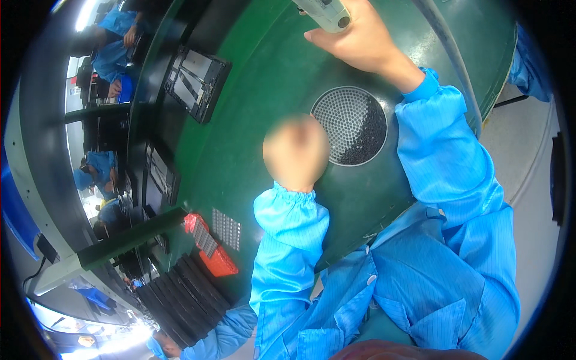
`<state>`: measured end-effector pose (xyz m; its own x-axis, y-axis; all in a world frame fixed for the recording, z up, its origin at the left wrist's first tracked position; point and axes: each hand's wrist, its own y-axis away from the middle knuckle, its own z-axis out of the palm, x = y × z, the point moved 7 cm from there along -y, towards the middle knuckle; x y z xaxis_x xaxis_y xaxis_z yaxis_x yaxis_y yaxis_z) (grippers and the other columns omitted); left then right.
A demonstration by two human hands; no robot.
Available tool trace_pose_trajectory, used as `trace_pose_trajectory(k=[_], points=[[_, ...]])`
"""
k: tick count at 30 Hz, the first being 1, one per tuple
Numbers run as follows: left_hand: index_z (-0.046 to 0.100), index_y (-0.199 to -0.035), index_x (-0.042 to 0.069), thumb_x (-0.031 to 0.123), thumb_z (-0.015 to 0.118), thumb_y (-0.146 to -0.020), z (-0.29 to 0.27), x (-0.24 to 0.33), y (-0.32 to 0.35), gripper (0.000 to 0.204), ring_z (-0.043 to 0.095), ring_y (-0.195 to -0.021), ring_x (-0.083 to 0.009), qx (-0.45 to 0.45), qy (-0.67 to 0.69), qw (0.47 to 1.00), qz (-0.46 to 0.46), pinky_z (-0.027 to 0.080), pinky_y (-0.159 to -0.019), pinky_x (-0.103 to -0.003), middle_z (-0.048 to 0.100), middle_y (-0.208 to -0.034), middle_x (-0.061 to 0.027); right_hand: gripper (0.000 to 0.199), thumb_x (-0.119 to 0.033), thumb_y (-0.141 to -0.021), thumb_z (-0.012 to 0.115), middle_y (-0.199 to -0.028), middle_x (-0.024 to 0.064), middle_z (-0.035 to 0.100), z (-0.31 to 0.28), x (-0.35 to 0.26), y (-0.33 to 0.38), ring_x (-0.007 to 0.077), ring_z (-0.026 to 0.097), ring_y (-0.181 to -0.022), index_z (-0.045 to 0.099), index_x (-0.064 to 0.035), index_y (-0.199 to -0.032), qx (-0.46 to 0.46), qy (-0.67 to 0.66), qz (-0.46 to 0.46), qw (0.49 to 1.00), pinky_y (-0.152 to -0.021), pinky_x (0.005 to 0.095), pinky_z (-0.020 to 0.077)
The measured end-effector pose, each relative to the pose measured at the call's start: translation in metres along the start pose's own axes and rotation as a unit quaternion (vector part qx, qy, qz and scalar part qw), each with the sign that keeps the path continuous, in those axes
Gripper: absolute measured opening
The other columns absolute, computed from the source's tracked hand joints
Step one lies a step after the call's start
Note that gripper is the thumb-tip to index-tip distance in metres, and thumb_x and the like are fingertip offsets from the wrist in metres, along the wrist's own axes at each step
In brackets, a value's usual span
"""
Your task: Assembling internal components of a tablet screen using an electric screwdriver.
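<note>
My right hand (367, 42) is at the top, its fingers around a pale off-white tool (327, 14) with a dark round spot at its end. The tool's far part runs out of view, so I cannot make out its kind. Below it on the green table lies a round grey tray (333, 114) full of small holes. Small black pieces (372, 129) are heaped over the tray's right side. My left hand (296, 153) is at the tray's left rim, overlapping it in view. That hand is blurred, so its fingers and anything in them cannot be made out.
A grey hose or cable (447, 42) curves down the table's right side. To the left are an opened black device (197, 84), a red bubble-wrap pouch (217, 261), a dotted sheet (227, 229) and black stacked trays (183, 297). Co-workers in blue (111, 45) work beyond the dark frame.
</note>
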<state>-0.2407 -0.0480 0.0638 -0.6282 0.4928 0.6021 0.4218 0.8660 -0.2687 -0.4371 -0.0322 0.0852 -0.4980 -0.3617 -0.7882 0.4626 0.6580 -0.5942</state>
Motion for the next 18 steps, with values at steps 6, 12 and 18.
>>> trace_pose_trajectory(k=[6,12,18], points=[[0.052,-0.053,-0.006,0.016,0.061,-0.077,0.009,-0.008,0.005,0.033,0.05,-0.037,-0.0261,-0.067,-0.005,0.997,-0.04,0.041,-0.043,-0.037,0.048,-0.045,-0.0207,0.039,-0.009,-0.068,0.063,-0.094,0.0154,0.062,-0.013,-0.013,-0.007,0.0236,0.06,-0.088,0.058,-0.0033,-0.106,0.051,0.012,-0.019,0.998,-0.078,0.0327,0.046],[0.057,-0.058,-0.001,0.013,0.057,-0.086,0.028,-0.021,0.016,0.031,0.049,-0.041,-0.006,-0.206,0.178,0.953,-0.136,0.037,-0.038,-0.021,0.056,-0.052,-0.0035,0.025,-0.005,-0.063,0.063,-0.069,0.009,0.057,-0.023,-0.018,-0.019,0.0166,0.054,-0.062,0.057,-0.0006,-0.087,0.044,-0.006,-0.019,0.999,-0.061,0.0294,0.0445],[0.059,-0.107,-0.005,0.004,0.059,-0.084,-0.01,-0.06,-0.015,0.025,0.062,-0.076,-0.0113,-0.075,0.283,0.955,-0.043,0.051,-0.067,-0.023,0.065,-0.09,-0.0096,0.03,-0.008,-0.065,0.066,-0.076,0.0127,0.061,-0.032,-0.022,-0.013,0.0203,0.061,-0.071,0.059,-0.0009,-0.093,0.119,0.044,-0.039,0.991,-0.066,0.0323,0.0471]])
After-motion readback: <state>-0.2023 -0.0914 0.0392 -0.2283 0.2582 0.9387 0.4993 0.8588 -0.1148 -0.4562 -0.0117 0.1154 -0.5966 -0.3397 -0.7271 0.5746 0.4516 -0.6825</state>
